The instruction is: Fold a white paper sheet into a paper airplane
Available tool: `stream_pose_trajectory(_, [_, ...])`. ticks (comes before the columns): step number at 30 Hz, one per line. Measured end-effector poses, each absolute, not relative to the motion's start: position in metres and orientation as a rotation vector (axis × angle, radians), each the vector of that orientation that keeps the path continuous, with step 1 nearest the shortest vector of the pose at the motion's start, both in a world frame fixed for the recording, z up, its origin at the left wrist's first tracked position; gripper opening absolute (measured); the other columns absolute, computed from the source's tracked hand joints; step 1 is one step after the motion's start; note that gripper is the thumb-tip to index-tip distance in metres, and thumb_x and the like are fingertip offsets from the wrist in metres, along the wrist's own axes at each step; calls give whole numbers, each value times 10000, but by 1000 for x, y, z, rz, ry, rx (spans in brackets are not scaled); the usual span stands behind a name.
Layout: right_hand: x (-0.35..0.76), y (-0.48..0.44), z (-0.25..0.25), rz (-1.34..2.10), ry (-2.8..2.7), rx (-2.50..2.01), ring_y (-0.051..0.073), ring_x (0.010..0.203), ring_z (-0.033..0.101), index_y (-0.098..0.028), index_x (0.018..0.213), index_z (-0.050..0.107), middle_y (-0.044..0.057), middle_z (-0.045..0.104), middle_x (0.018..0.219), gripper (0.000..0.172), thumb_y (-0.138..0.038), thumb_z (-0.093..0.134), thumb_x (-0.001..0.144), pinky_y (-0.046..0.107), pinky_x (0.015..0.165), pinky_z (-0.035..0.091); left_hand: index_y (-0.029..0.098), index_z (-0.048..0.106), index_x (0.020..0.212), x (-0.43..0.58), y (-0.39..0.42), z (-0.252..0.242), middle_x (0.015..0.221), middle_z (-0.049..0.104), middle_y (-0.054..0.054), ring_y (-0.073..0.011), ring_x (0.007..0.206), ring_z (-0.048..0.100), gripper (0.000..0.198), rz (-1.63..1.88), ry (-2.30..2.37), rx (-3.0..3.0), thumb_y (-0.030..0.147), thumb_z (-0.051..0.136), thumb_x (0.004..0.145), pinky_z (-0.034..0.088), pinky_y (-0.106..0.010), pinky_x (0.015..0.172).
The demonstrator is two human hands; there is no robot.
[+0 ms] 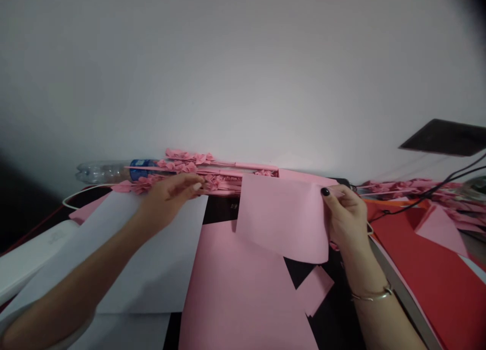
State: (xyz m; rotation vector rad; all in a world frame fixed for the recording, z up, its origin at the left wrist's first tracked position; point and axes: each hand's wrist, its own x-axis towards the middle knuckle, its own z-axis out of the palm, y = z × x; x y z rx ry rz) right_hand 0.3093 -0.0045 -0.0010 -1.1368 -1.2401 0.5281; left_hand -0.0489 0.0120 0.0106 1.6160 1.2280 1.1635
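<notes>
My right hand [347,216] pinches the right edge of a pink paper sheet [283,216] and holds it lifted off the table. My left hand [172,190] reaches forward with curled fingers onto a bundle of pink paper-flower sticks [212,175] lying along the wall; its fingertips touch or grip one of the sticks. A larger pink sheet [239,289] lies flat below, beside a white sheet [152,259]. A small pink scrap [315,289] rests on the dark tabletop.
A clear plastic bottle [110,171] lies on its side at the back left. Red paper [421,259], another pink piece [440,228], more flower sticks [413,188] and black cables [448,180] fill the right side. A white object [26,259] sits at the left.
</notes>
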Motion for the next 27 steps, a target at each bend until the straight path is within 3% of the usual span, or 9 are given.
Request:
stream_pose_trajectory(4, [300, -6, -2, 775, -1147, -1124, 105, 490, 446, -227, 725, 559, -50, 507, 606, 201, -378, 690, 752, 239, 482, 362, 328, 454, 1304, -25, 0, 0, 1409, 458, -9, -237, 1282, 431, 461, 1081, 899, 1414, 368, 585, 865, 376, -337, 1036])
stream_pose_trajectory(8, [292, -8, -5, 950, -1034, -1102, 120, 470, 467, -247, 718, 516, -55, 526, 587, 295, -452, 727, 689, 253, 469, 383, 405, 301, 1404, -10, -6, -14, 1500, 318, -14, -256, 1356, 319, 561, 1017, 708, 1215, 411, 533, 893, 282, -413, 1094])
stream_pose_trajectory(11, [284, -7, -13, 1182, -913, -1083, 111, 472, 491, -239, 703, 521, -60, 559, 583, 327, -432, 776, 635, 237, 462, 388, 419, 219, 1433, -6, -9, -21, 1469, 373, -57, -298, 1266, 446, 632, 968, 541, 1007, 480, 519, 881, 359, -461, 1024])
stream_pose_trajectory(14, [277, -5, -21, 1296, -914, -1141, 111, 494, 533, -213, 725, 588, -41, 612, 604, 273, -378, 787, 640, 233, 482, 414, 433, 161, 1442, -2, -14, -21, 1398, 469, -73, -293, 1152, 548, 677, 914, 492, 890, 510, 518, 872, 454, -420, 894])
stream_pose_trajectory(20, [275, -3, -26, 1407, -921, -1255, 140, 552, 609, -184, 863, 689, 11, 700, 670, 313, -365, 794, 630, 261, 547, 472, 373, 287, 1426, 3, -21, -24, 1344, 521, -50, -241, 1120, 559, 579, 965, 607, 869, 425, 517, 898, 462, -338, 859])
stream_pose_trajectory(27, [277, -5, -28, 1466, -940, -1288, 145, 573, 626, -189, 909, 706, 24, 718, 711, 313, -355, 784, 655, 259, 559, 484, 344, 308, 1422, 1, -19, -25, 1251, 594, -56, -241, 1046, 598, 572, 964, 654, 961, 427, 519, 896, 482, -334, 826])
